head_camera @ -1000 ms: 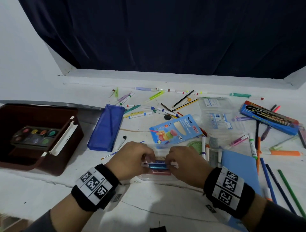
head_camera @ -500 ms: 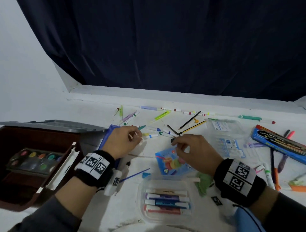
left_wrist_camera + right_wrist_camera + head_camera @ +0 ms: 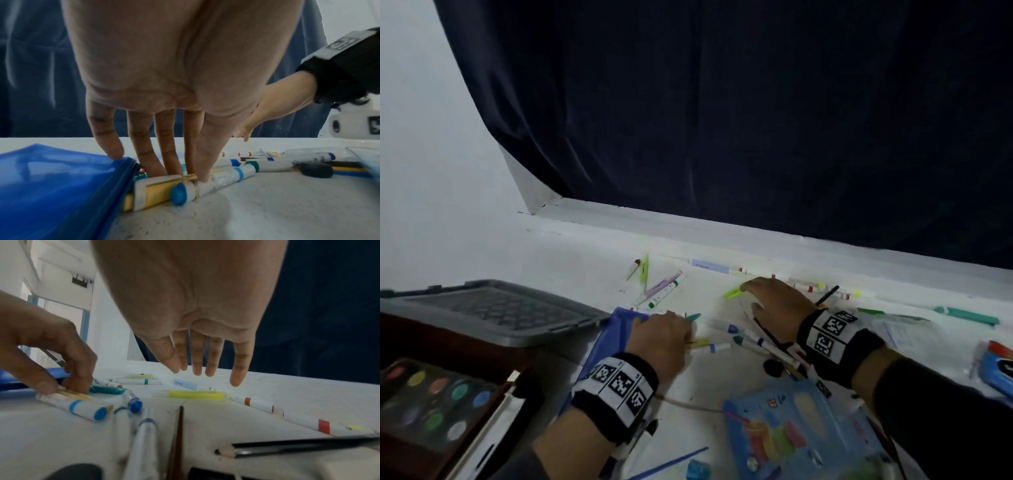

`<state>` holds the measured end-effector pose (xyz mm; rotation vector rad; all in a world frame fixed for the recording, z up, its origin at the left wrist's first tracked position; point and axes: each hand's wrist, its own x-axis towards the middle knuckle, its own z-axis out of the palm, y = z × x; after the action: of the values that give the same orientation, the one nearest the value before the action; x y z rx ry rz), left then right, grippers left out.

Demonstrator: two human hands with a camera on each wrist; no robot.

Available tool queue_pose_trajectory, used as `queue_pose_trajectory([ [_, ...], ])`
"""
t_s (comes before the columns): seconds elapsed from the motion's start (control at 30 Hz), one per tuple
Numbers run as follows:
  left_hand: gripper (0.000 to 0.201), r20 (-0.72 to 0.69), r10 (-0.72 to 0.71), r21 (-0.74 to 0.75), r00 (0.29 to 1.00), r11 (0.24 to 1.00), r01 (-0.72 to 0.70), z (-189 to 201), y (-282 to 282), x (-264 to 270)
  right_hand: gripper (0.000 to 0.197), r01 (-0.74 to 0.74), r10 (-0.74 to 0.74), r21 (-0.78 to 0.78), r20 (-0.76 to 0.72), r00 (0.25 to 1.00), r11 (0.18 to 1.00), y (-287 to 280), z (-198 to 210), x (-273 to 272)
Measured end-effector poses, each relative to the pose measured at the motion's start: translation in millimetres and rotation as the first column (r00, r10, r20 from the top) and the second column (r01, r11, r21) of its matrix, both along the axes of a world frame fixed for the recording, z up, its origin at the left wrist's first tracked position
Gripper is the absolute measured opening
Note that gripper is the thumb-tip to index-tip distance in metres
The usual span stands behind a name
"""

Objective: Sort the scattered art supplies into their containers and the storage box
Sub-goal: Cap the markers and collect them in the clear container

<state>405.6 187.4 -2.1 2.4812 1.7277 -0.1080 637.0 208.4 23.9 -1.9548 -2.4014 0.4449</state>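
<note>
My left hand [image 3: 686, 337] is down on a cluster of markers beside the blue pouch [image 3: 613, 339]. In the left wrist view its fingers [image 3: 158, 167] and thumb pinch a yellow-banded marker [image 3: 158, 190], with a blue-capped marker [image 3: 216, 180] against it. The right wrist view shows that left hand [image 3: 61, 386] curled on the same markers [image 3: 82, 407]. My right hand [image 3: 748, 287] is spread flat and holds nothing, hovering over a yellow-green highlighter [image 3: 732, 294]. From below, its fingers [image 3: 205, 369] hang straight just above that highlighter [image 3: 195, 395].
The brown storage box [image 3: 448, 346] with a paint palette [image 3: 431, 404] stands at the left, its grey lid [image 3: 493, 308] behind. A blue neon pack [image 3: 801, 428] lies near me, a blue pencil box [image 3: 996, 370] at right. Several markers and pencils [image 3: 308, 446] are strewn about.
The view has tilted up and the clear case of pastels has left the frame. My right hand moved from the blue pack to the highlighter farther back. My left hand stays at the markers.
</note>
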Motion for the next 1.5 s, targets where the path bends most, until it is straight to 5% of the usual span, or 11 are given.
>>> queue_pose_trajectory([
  [0.2, 0.020, 0.083, 0.012, -0.038, 0.997, 0.999, -0.009, -3.6, 3.8, -0.2, 0.051, -0.077, 0.104, -0.125, 0.227, 0.968, 0.989, 27.0, -13.9, -5.8],
  [0.33, 0.013, 0.085, 0.007, -0.078, 0.996, 0.997, 0.000, 1.6, 2.4, -0.7, 0.035, -0.123, 0.093, 0.032, 0.473, 0.876, 0.992, 25.3, -9.5, -11.7],
  [0.57, 0.017, 0.230, -0.036, -0.009, 0.973, 0.999, 0.039, 9.3, -8.2, -3.7, 0.031, -0.068, 0.060, -0.005, 0.521, 0.851, 0.998, 0.6, 3.0, -2.8],
  [0.83, 0.018, 0.725, -0.076, 0.038, 0.685, 0.997, 0.071, 50.4, -48.5, -12.8, 0.032, -0.032, -0.033, 0.226, 0.279, 0.960, 0.974, -61.5, 43.8, 6.3],
  [1.07, 0.016, 0.907, -0.044, -0.019, 0.418, 0.989, 0.146, 76.6, -104.3, -21.0, 0.025, 0.043, -0.010, 0.333, -0.100, 0.995, 0.942, -146.1, 56.9, 2.1],
  [1.2, 0.016, 0.957, 0.089, -0.140, 0.276, 0.975, 0.173, 60.9, -135.1, -33.6, 0.024, 0.116, 0.039, 0.356, -0.399, 0.916, 0.927, -198.1, 45.4, 1.7],
  [1.4, 0.018, 0.926, 0.121, -0.170, 0.357, 0.980, 0.108, 37.9, -183.8, -54.7, 0.018, 0.364, -0.123, 0.213, -0.693, 0.710, 0.907, -265.9, 32.4, 3.5],
  [1.5, 0.015, 0.926, 0.155, -0.183, 0.343, 0.982, 0.049, 36.3, -203.4, -62.1, 0.019, 0.432, -0.155, 0.093, -0.850, 0.504, 0.897, -279.3, 32.4, 5.0],
])
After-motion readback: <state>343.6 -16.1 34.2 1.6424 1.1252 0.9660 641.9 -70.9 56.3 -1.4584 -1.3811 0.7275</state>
